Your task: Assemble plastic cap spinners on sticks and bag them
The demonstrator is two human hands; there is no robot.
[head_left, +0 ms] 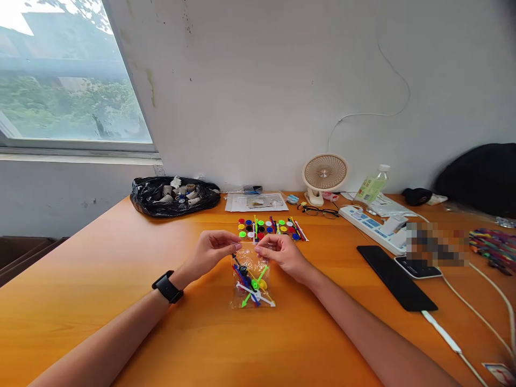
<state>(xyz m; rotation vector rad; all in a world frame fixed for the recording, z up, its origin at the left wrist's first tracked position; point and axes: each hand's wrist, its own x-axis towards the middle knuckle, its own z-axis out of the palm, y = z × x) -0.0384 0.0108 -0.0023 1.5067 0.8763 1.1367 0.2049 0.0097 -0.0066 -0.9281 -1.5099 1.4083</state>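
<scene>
A clear plastic bag (252,260) hangs between my two hands over the table, its top edge pinched at both corners. Inside it lie several plastic arrow spinners (255,287) in green, white, blue, yellow and black. My left hand (215,250), with a black watch on the wrist, closes thumb and finger on the bag's upper left corner. At the upper right corner, my right hand (282,255) grips it the same way. Just beyond the bag, rows of coloured round pieces (261,229) and thin arrow sticks (299,230) lie on the table.
A black plastic bag (177,196) with crumpled bits sits at the back left. Behind are papers (237,203), a small fan (324,174) and glasses (318,210). To the right are a bottle (373,185), a power strip (373,228), a black phone (395,277) and cables.
</scene>
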